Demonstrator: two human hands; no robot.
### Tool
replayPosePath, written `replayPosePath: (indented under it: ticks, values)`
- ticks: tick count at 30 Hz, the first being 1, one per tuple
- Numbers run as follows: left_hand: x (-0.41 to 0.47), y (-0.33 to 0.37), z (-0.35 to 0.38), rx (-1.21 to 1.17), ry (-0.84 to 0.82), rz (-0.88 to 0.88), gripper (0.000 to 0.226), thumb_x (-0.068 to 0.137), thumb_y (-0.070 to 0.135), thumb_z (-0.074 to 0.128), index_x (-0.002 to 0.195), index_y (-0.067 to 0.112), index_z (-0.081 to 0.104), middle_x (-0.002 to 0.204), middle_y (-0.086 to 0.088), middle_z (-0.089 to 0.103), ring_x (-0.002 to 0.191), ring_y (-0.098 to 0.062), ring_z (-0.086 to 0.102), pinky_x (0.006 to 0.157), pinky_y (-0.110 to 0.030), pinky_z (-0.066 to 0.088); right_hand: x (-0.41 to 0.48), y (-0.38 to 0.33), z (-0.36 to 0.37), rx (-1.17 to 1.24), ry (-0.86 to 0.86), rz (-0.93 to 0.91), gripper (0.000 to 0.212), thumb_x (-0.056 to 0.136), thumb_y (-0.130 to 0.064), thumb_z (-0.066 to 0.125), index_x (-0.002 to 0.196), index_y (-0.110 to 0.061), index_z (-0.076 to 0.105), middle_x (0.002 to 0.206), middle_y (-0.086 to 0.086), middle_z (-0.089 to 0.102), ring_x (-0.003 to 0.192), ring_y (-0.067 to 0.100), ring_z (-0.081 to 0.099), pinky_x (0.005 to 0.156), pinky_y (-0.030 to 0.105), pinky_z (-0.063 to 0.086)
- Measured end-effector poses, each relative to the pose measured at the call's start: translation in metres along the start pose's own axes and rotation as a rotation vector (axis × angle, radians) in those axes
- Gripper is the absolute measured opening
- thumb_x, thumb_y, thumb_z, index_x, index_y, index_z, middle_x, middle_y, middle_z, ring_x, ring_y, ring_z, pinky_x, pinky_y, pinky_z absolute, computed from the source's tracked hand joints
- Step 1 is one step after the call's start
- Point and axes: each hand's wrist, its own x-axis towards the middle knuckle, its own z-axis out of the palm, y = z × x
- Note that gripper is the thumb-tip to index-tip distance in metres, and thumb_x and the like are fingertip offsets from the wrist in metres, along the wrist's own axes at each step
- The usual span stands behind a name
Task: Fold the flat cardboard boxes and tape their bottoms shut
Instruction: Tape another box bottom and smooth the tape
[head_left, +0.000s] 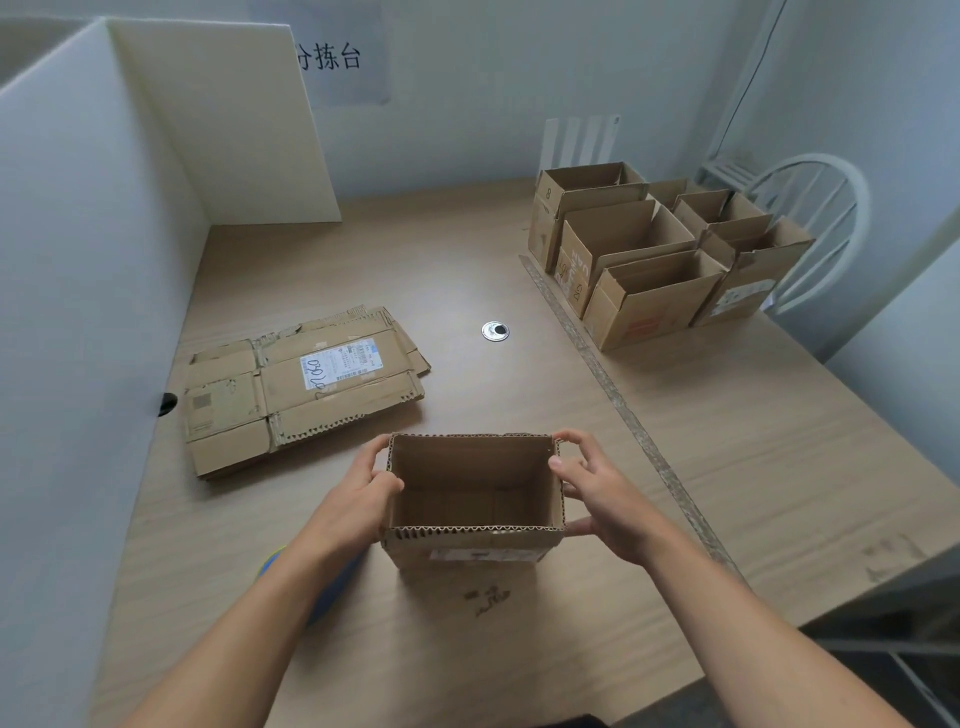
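The person holds an erected cardboard box (470, 545) at the near middle of the wooden table (727, 441). Its open top faces up, and its long axis runs left to right across the person's front. The left hand (363, 486) grips the left short wall and the right hand (597, 488) grips the right one, fingers curled over the rims. Whether the box rests on the table cannot be told. A stack of flat boxes (301, 384) lies to the left, and folded boxes (654, 291) stand far right.
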Motion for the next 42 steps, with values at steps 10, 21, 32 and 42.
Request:
replayPosePath:
  ticks: [10,21,32,42]
  values:
    - [0.001,-0.003,0.002,0.022,0.002,0.022,0.061,0.075,0.047,0.047,0.135,0.054,0.039,0.112,0.004,0.069,0.101,-0.024,0.068,0.085,-0.046,0.057,0.007,-0.001,0.011,-0.116,0.105,-0.033,0.021,0.101,-0.035,0.053,0.120,-0.035,0.044,0.104,0.001,0.055,0.102,0.011,0.060,0.057,0.028,0.052]
    - [-0.007,-0.018,0.000,-0.016,0.014,0.079,0.069,0.076,0.061,0.053,0.142,0.042,0.040,0.114,0.004,0.060,0.102,-0.015,0.061,0.071,-0.028,0.050,0.003,0.015,0.005,-0.097,0.146,-0.058,0.067,0.085,-0.055,0.069,0.142,-0.046,0.035,0.127,-0.003,0.051,0.117,0.010,0.055,0.084,0.042,0.057]
    - [-0.003,-0.031,-0.004,-0.085,0.016,0.081,0.064,0.072,0.062,0.055,0.133,0.042,0.054,0.118,0.005,0.066,0.111,-0.017,0.064,0.083,-0.039,0.056,0.002,0.017,0.006,0.019,0.041,-0.070,0.040,0.099,-0.024,0.058,0.132,-0.045,0.050,0.124,-0.001,0.062,0.112,0.013,0.064,0.082,0.044,0.061]
    - [-0.017,-0.053,-0.002,-0.242,0.088,0.119,0.031,0.093,0.032,0.058,0.123,0.024,0.061,0.112,-0.003,0.068,0.099,-0.013,0.065,0.083,-0.031,0.051,-0.008,0.060,-0.020,0.068,0.079,-0.057,0.051,0.079,-0.055,0.056,0.128,-0.042,0.056,0.132,-0.005,0.060,0.123,0.011,0.058,0.088,0.038,0.054]
